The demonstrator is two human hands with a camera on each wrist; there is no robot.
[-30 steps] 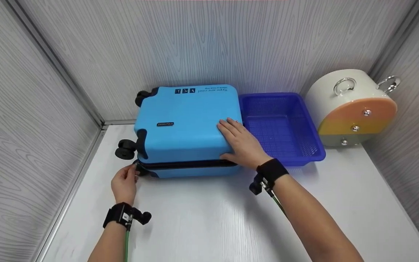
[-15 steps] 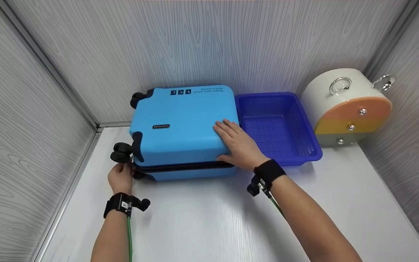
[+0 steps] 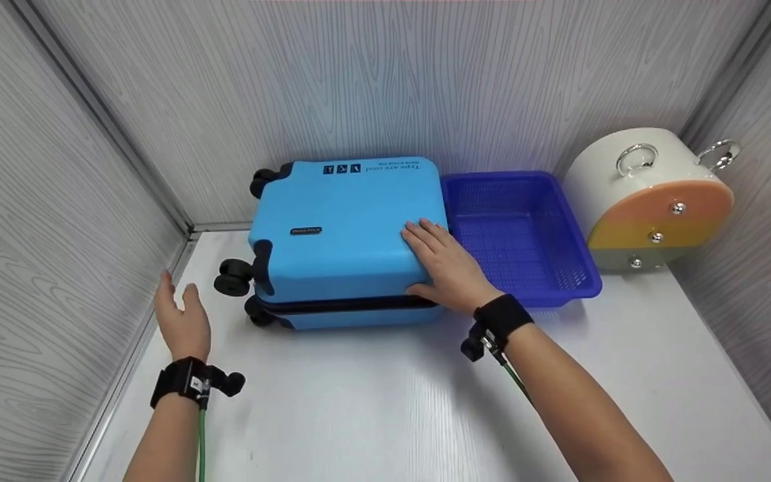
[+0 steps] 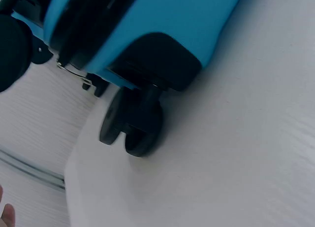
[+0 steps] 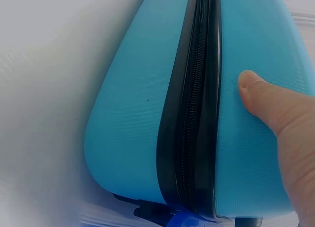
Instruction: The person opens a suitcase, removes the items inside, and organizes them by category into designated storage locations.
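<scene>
A light blue hard-shell suitcase (image 3: 352,227) lies flat on the white table, its black wheels (image 3: 233,277) facing left. My right hand (image 3: 452,271) rests on its near right corner with fingers straight across the top; in the right wrist view the thumb (image 5: 261,91) lies on the shell beside the black zipper (image 5: 192,104). Off to the left of the wheels, my left hand (image 3: 183,325) is apart from the suitcase, fingers extended and holding nothing. The left wrist view has a caster wheel (image 4: 135,121) at the suitcase corner and just some fingertips at the edge.
Right of the suitcase stands a blue plastic basket (image 3: 579,268). Beyond it, at the right, is a rounded white cabinet (image 3: 600,161) with an orange, yellow and green front, silver knobs and ring handles. Wood-grain panels (image 3: 372,80) enclose the table (image 3: 359,415) at the back and sides.
My left hand has come away from the suitcase's near left corner, moved left, and its curled fingers have straightened. My right hand stays on the suitcase.
</scene>
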